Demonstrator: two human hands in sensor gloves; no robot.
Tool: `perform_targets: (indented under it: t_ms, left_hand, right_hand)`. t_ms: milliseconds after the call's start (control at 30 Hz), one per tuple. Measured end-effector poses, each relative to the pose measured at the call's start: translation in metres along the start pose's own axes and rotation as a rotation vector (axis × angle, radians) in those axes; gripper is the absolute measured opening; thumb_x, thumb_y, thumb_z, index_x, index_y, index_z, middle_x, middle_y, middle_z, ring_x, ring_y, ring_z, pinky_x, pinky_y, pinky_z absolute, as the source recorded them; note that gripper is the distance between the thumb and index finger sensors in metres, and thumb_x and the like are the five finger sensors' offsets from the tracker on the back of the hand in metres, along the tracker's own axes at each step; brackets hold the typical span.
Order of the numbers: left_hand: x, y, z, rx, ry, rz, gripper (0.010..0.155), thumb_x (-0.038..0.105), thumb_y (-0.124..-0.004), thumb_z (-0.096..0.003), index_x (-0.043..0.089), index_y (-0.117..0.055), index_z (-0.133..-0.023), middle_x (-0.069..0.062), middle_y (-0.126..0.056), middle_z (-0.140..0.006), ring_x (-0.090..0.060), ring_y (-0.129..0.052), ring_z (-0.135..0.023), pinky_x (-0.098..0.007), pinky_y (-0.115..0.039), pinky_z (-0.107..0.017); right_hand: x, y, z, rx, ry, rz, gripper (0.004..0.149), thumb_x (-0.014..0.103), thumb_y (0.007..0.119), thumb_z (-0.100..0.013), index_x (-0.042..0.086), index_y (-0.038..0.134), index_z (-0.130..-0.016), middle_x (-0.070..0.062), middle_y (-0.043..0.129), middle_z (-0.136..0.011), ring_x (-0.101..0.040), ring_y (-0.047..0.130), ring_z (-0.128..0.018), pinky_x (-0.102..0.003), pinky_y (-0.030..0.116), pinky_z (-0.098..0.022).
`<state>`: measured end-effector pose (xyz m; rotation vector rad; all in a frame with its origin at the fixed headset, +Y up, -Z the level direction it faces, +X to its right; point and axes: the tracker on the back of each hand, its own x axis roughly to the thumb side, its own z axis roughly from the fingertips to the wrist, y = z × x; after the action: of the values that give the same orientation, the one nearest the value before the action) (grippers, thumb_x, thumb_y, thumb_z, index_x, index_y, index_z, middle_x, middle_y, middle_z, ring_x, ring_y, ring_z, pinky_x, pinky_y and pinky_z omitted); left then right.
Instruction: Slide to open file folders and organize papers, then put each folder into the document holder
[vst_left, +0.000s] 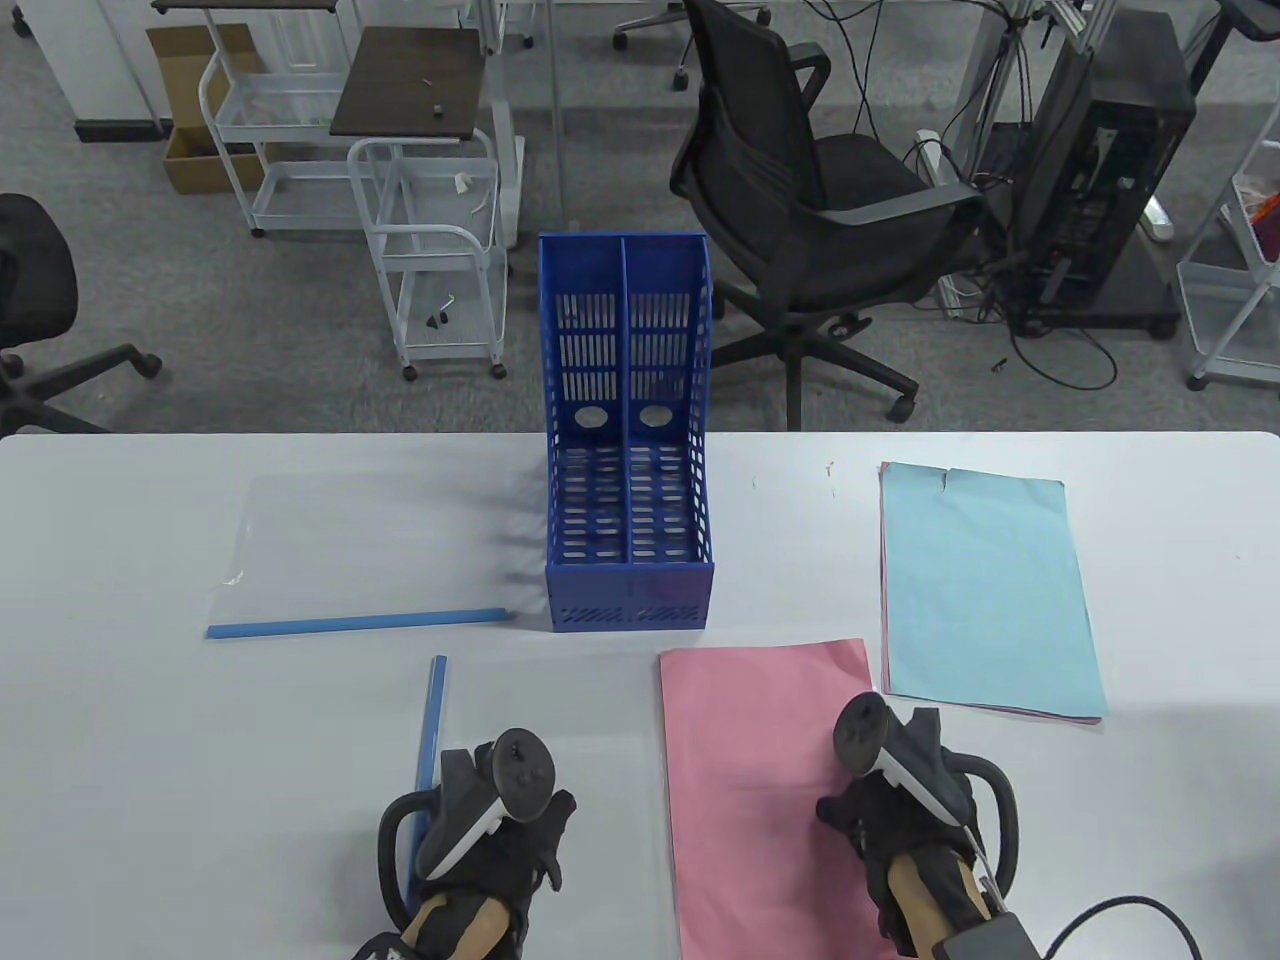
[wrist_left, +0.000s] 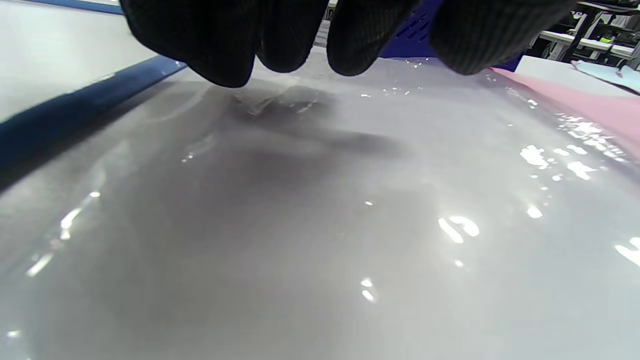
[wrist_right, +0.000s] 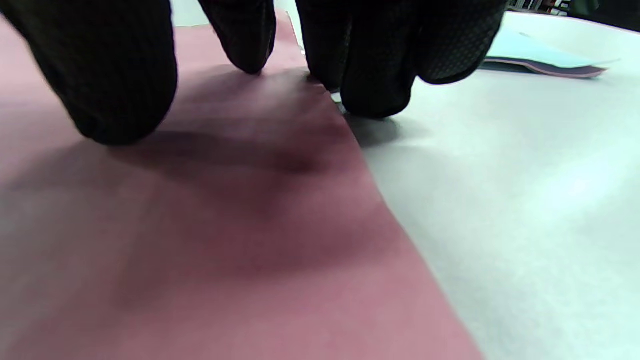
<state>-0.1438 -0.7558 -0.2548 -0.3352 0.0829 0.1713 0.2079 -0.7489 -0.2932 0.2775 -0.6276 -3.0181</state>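
Nearest, the left hand (vst_left: 480, 830) rests on a clear folder (vst_left: 545, 800) lying on the white worktop (vst_left: 150, 800), its blue slide bar (vst_left: 432, 722) running along the left edge. In the left wrist view the fingers (wrist_left: 215, 45) come down onto the shiny plastic, tips touching or nearly so, bent a little but gripping nothing; they seem to pin the sleeve so it will not skate about while paper goes in.

To the right, the right hand (vst_left: 905, 800) sits on the right edge of a pink sheet (vst_left: 760, 780). The right wrist view shows its fingers (wrist_right: 375, 75) straddling that edge, some on the paper, some on the bare worktop, pressing rather than pinching. That placement looks meant for dragging the sheet left towards the folder or working a fingertip under the edge to lift it. Whether the thumb is under the paper cannot be told.

Farther back on the right lies a light blue stack (vst_left: 985, 590) with pink showing beneath, probably waiting its turn. On the far left a second clear folder (vst_left: 370, 550) lies flat with its bar (vst_left: 355, 623) on the near edge.

At the far middle stands the blue holder (vst_left: 628, 500), two slots, both empty, open towards the person so that filled folders can be dropped in.
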Motion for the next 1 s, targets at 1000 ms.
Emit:
perform_targets:
  t_ms: [1000]
  left_hand:
    - [-0.003,-0.0057,-0.0076,-0.003,-0.029,0.037,0.071,0.059,-0.08,-0.0421,0.028,-0.073,-0.106,-0.015,-0.072,-0.112,-0.052,-0.082,-0.09,-0.062,-0.072,-0.066]
  right_hand:
    - [0.0092,0.0043,-0.0003,-0.012,0.009,0.07,0.081,0.055,0.085,-0.035,0.03,0.053,-0.105,-0.016,0.054,-0.112,-0.039,0.074,-0.087,-0.059,0.061,-0.07]
